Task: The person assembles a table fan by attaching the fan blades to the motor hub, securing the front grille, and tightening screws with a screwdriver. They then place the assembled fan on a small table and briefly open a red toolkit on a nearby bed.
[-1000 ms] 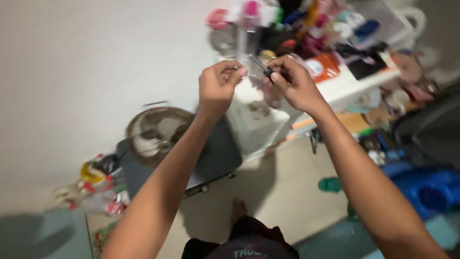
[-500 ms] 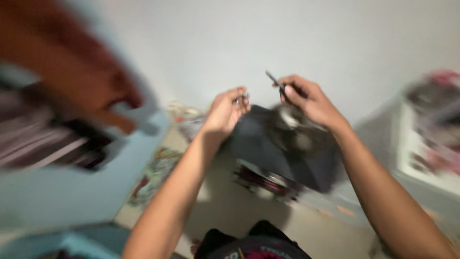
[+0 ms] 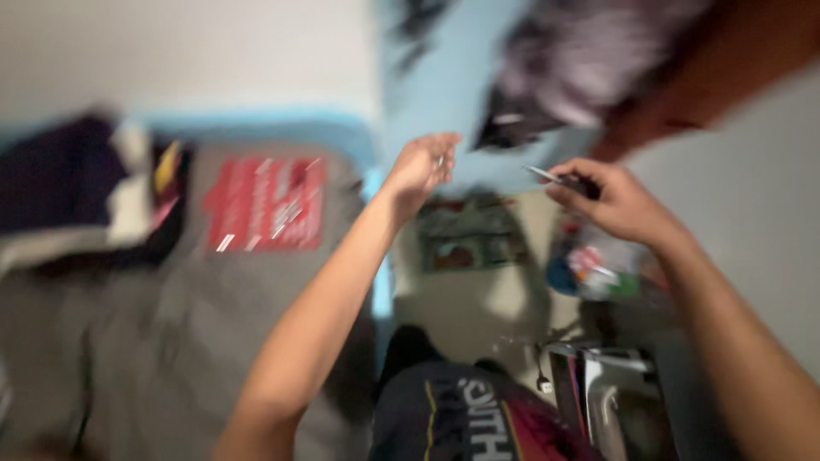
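Dim indoor light, heavy motion blur

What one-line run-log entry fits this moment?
left hand: pinching small metal piece | right hand: gripping thin dark tool | hands apart | below: grey bedding | view blurred

I see one label-like thing clearly enough: a red rectangular panel [image 3: 266, 203] with pale streaks, lying flat on the grey surface [image 3: 171, 324] at left, just beside the dark heap at that surface's far end. On the floor at right, below my right hand [image 3: 617, 205], sits a blurred bundle of wrappers [image 3: 594, 266] in blue, red, white and green; I can't tell its shape.
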